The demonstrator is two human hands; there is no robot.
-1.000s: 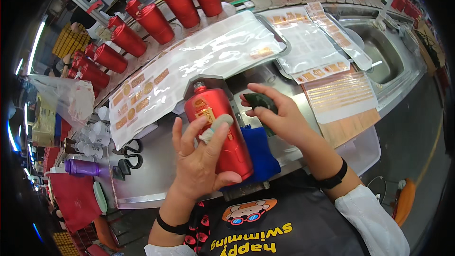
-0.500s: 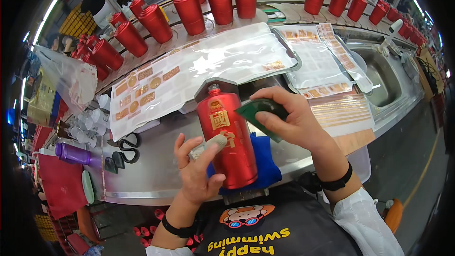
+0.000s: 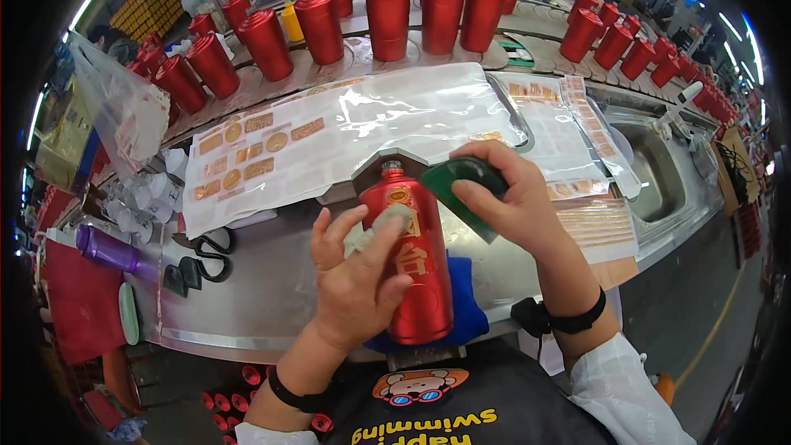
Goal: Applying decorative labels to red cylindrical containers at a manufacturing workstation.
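Two bare hands work on a red bottle at a steel bench

The red bottle point(image 3: 414, 268) lies tilted over a blue cloth point(image 3: 468, 313) at the bench's near edge. The left hand point(image 3: 356, 280) wraps its side, fingers pressing a pale pad against the gold lettering. The right hand point(image 3: 511, 202) grips a dark green scraper point(image 3: 463, 189) beside the neck. Pushed unevenly, the bottle could roll off the cloth toward the person

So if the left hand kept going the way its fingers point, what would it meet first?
The left hand already rests on the red bottle; its fingers point up-right toward the green pad in the right hand, probably next, though depth is unclear.
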